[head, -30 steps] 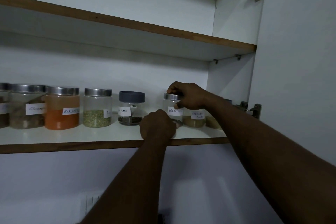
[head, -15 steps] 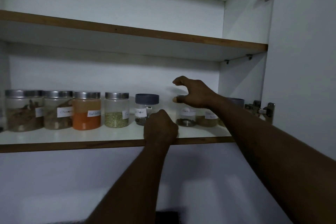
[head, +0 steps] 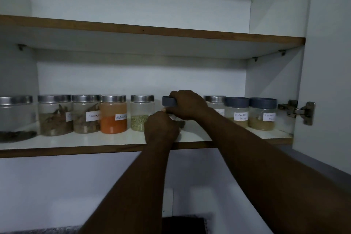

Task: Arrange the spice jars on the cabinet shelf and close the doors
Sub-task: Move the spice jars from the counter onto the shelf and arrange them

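Observation:
Several labelled spice jars stand in a row on the lower cabinet shelf (head: pixel 76 141). My right hand (head: pixel 187 107) grips the lid of the grey-lidded jar (head: pixel 168 101) in the middle of the row. My left hand (head: pixel 161 129) is a closed fist at the shelf's front edge, right before that jar, and hides its lower part. To the left stand a green-seed jar (head: pixel 141 115) and an orange red chilli jar (head: pixel 113 115). On the right are a silver-lidded jar (head: pixel 214 103), a coriander powder jar (head: pixel 236 112) and another grey-lidded jar (head: pixel 263 114).
The right cabinet door (head: pixel 328 62) stands open, its hinge (head: pixel 296 110) beside the last jar. The upper shelf (head: pixel 152 33) shows nothing on it from below. Further left are a cinnamon jar (head: pixel 86 115), a bark jar (head: pixel 55 116) and a dark-filled jar (head: pixel 17 118).
My right hand let go of the silver-lidded jar, moved left and closed on the grey lid. My left fist stayed at the shelf edge. The view shifted, showing more jars.

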Motion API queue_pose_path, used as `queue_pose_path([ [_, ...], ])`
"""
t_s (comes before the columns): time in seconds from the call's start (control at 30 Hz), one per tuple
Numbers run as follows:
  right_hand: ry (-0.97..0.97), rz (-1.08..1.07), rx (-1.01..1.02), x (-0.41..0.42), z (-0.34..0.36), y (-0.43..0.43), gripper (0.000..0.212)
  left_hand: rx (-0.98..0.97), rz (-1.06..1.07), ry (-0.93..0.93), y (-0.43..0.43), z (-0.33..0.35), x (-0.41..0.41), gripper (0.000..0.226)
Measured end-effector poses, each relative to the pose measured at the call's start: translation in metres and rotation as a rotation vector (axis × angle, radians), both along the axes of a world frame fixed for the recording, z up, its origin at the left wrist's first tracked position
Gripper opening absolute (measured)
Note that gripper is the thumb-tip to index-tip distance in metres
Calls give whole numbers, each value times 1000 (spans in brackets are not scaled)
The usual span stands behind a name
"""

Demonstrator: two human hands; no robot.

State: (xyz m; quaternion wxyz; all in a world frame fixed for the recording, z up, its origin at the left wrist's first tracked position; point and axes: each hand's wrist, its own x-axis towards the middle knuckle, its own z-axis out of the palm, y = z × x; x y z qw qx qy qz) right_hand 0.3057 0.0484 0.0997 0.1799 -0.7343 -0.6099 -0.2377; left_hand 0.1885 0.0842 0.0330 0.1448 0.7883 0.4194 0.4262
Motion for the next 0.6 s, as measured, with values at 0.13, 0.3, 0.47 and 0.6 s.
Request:
queue_pose_path([
  [0.13,97,22,-34,8,11,-17,47,47,-19,147,11,-3,9,45],
  [0.3,71,1,-150,26,27,-39,48,122,-90,312,26,-1,20,84],
  [0.47,54,-22,-162,39,30,-47,51,218,-162,307,31,-3,29,90],
  [0.6,77,-18,-158,43,27,-48,52,267,-184,259,31,-4,31,84],
])
